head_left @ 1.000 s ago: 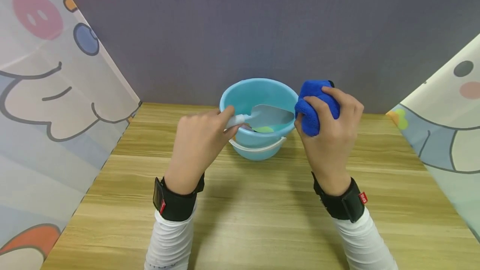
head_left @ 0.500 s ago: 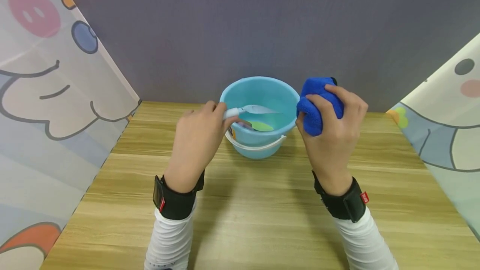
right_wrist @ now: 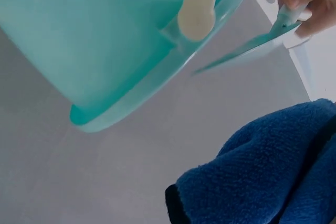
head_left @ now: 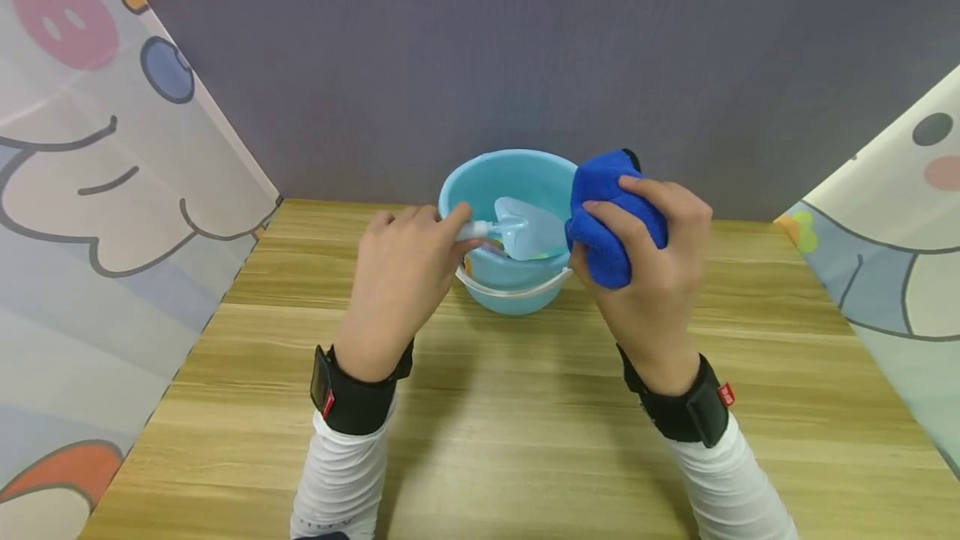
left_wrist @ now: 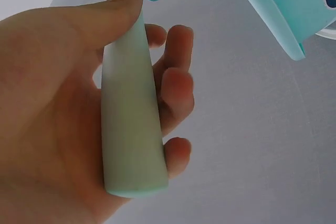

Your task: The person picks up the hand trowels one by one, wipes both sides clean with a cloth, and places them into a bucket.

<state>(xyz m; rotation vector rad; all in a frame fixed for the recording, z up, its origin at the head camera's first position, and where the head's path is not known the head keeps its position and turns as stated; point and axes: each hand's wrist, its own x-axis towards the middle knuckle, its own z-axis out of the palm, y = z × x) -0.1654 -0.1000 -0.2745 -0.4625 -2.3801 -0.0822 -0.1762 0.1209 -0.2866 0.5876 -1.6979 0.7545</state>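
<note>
My left hand (head_left: 405,273) grips the handle of a light blue toy shovel (head_left: 534,230), its blade over the bucket's mouth. In the left wrist view the fingers curl round the pale handle (left_wrist: 134,114), the thumb near its neck. A folded blue towel (head_left: 611,219) is held in my right hand (head_left: 663,261), beside the blade's tip; whether they touch cannot be told. The right wrist view has the towel (right_wrist: 257,166) low on the right and the blade (right_wrist: 249,51) edge-on above it. Below both hands stands a light blue bucket (head_left: 480,177) with a white handle.
Inside the bucket lie a green piece and a purplish one, mostly hidden by the shovel. The wood-patterned table (head_left: 510,440) reaches back to a grey wall panel (head_left: 525,40). Cartoon-printed sheets (head_left: 97,190) flank it on both sides.
The shovel's blade has turned from broad to edge-on and back to broad, facing me. My right hand has brought the towel leftward, close to the blade. The bucket stays in place.
</note>
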